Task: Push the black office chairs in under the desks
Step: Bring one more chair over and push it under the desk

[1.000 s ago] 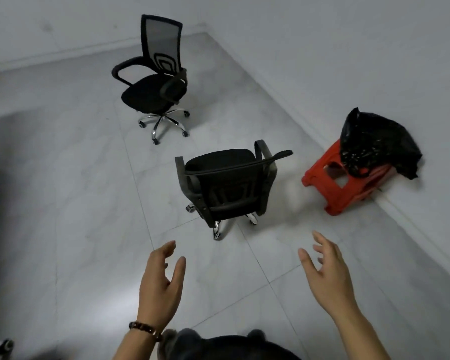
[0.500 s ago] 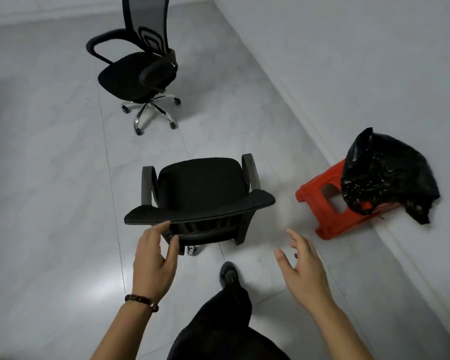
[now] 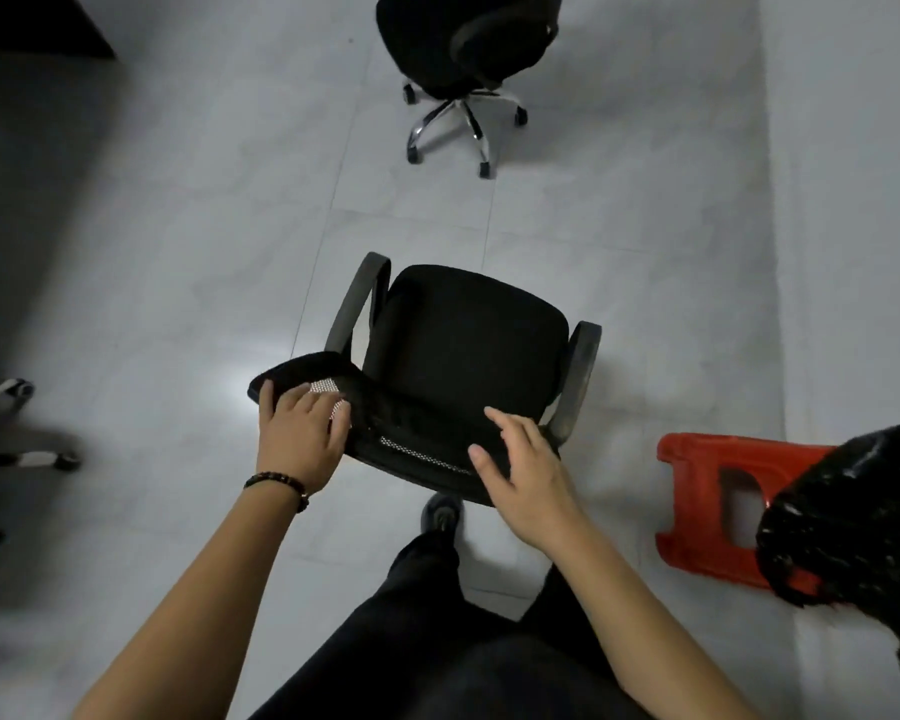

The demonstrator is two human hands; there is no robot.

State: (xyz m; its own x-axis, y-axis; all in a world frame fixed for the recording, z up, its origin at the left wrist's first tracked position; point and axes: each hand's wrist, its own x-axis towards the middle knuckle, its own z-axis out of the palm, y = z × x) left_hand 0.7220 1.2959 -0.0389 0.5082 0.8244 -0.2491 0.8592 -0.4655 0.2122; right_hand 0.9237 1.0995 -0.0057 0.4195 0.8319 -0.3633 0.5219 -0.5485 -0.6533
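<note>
The nearest black office chair stands right in front of me on the grey tile floor, seen from above with its backrest toward me. My left hand grips the left end of the backrest's top edge, fingers curled over it. My right hand lies over the right part of the backrest with its fingers fairly straight. A second black office chair with a chrome star base stands farther ahead, cut off by the top of the frame.
The chrome base of another chair shows at the left edge. A red plastic stool with a black bag on it lies to the right by the wall. A dark desk corner sits top left.
I have stepped up to the near chair. My left hand went from touching the backrest to gripping it, and my right hand came from the air down onto the backrest.
</note>
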